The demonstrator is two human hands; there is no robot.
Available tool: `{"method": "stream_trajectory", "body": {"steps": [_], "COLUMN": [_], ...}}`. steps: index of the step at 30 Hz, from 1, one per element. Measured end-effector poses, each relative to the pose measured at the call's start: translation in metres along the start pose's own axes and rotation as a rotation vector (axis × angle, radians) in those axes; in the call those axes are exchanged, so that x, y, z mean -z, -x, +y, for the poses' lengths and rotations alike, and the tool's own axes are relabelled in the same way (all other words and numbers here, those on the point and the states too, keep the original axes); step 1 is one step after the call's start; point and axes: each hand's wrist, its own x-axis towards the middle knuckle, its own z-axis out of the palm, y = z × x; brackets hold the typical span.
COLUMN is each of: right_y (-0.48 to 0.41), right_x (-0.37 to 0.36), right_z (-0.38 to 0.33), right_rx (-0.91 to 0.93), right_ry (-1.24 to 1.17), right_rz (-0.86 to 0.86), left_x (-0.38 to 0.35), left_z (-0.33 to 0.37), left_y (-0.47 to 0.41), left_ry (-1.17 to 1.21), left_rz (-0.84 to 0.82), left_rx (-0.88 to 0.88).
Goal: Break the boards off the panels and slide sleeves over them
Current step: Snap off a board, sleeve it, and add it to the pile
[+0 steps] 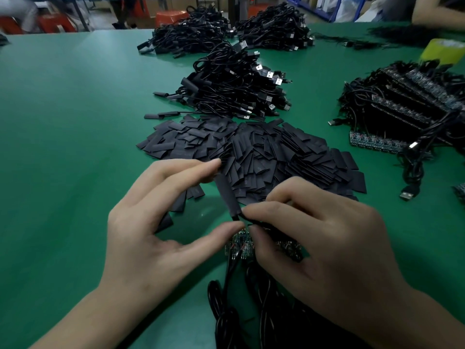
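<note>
At center frame the left hand (163,222) pinches the sleeve (226,195), likely light and floppy, by its ends, while the right hand (314,235) pinches the thin cable (238,217) at its mouth.

Green counter (63,122). Centre: loose heap of flat black sleeves (276,152). Behind it, three piles of black cables (231,89). Right: stacked panels (402,102) tangled in cables. Far right: yellow-green roll (442,50), possibly tape. Near edge: one panel (239,245), more cables.
</note>
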Motion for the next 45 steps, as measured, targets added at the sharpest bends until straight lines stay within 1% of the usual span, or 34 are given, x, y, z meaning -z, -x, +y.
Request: {"method": "stream_trajectory", "body": {"steps": [3,9,15,18,20,22,24,27,32,36,40,43,45], "right_y": [0.000,0.000,0.001,0.001,0.001,0.000,-0.001,-0.001,-0.001,-0.002,-0.001,0.000,0.000], "right_x": [0.000,0.000,0.000,0.000,0.000,0.001,0.001,0.001,-0.002,-0.006,-0.010,-0.013,-0.014], "right_z": [0.000,-0.002,-0.001,0.000,0.001,0.003,0.005,0.008,0.011,0.012,0.014,0.015,0.017], "right_rx": [0.009,0.028,-0.012,-0.050,-0.059,-0.048,-0.027,0.036,0.159,0.204,0.178,0.109,0.094], "right_ry": [0.043,0.109,0.005,-0.050,-0.068,-0.080,-0.078,-0.035,0.032,0.073,0.021,-0.087,-0.149], "right_rz": [-0.017,-0.001,-0.024,-0.041,-0.045,-0.048,-0.045,-0.037,-0.023,0.008,-0.006,-0.021,-0.041], "left_x": [-0.003,-0.002,0.003,-0.011,-0.010,0.002,0.009,0.001,-0.001,-0.002,-0.001,-0.001,-0.001], "left_z": [-0.003,-0.002,-0.002,0.013,0.014,0.002,-0.012,-0.006,-0.005,-0.005,-0.002,-0.002,-0.003], "left_y": [-0.006,-0.005,-0.005,-0.017,-0.019,-0.015,-0.005,-0.006,-0.003,-0.003,-0.004,-0.004,-0.004], "left_ry": [-0.044,-0.056,-0.103,-0.107,-0.085,-0.172,-0.164,-0.114,-0.115,-0.135,-0.160,-0.160,-0.150], "left_rz": [0.001,-0.002,0.008,0.043,0.000,-0.125,-0.176,-0.111,-0.160,-0.182,-0.213,-0.220,-0.225], "left_rx": [0.004,0.005,-0.027,-0.054,-0.093,-0.142,-0.126,-0.074,-0.016,-0.014,-0.039,-0.056,-0.046]}}
